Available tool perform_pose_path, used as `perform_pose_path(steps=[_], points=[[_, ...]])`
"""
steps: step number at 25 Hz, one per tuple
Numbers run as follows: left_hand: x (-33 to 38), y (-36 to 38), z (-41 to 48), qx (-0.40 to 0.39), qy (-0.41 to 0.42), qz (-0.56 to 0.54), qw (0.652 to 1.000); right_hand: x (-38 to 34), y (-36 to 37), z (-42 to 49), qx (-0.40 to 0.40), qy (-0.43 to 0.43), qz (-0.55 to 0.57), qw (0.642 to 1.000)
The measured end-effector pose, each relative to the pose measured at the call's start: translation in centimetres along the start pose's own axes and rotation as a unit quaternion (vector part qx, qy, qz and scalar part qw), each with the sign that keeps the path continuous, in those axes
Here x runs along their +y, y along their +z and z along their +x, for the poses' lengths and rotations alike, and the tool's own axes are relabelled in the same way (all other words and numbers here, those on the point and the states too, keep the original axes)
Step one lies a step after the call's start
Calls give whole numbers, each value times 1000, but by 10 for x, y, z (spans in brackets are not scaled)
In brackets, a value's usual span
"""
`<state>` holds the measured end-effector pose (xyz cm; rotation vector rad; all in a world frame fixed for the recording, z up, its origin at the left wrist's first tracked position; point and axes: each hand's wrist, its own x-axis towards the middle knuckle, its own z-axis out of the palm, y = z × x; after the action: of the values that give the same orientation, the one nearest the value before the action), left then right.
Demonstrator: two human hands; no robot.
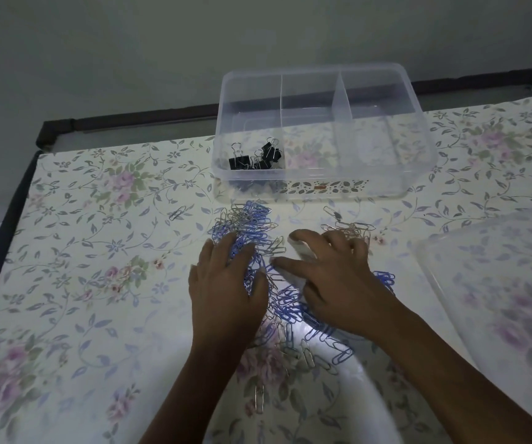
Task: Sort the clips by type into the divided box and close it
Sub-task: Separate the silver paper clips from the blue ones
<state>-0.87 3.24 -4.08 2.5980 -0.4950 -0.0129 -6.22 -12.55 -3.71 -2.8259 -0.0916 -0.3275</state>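
Note:
A clear divided box (418, 129) stands open at the back of the table, with several black binder clips (255, 157) in its left compartment. The other compartments look empty. A mixed pile of blue and silver paper clips (248, 219) spreads across the floral cloth in front of it. My left hand (226, 290) rests flat on the pile's left part, fingers spread. My right hand (338, 277) lies on the pile's right part, its fingers loosely bent over a small heap of silver clips (348, 227). More blue clips (322, 334) lie between and below my hands.
The box's clear lid (498, 283) lies flat at the right edge of the table. A single paper clip (177, 213) sits apart at the left. The dark table frame (50, 129) runs along the back and left, with a wall behind.

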Motion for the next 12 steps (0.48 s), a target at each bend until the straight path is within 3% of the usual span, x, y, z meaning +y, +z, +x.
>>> perform_pose_path(steps=[4, 9, 12], points=[[7, -9, -3, -56, -28, 29, 998, 4, -2, 0, -10, 34, -32, 999], [12, -21, -8, -200, -101, 108, 969, -1, -8, 4, -22, 36, 10, 999], [14, -27, -9, -228, -82, 113, 964, -3, -24, 9, -145, 37, 84, 985]])
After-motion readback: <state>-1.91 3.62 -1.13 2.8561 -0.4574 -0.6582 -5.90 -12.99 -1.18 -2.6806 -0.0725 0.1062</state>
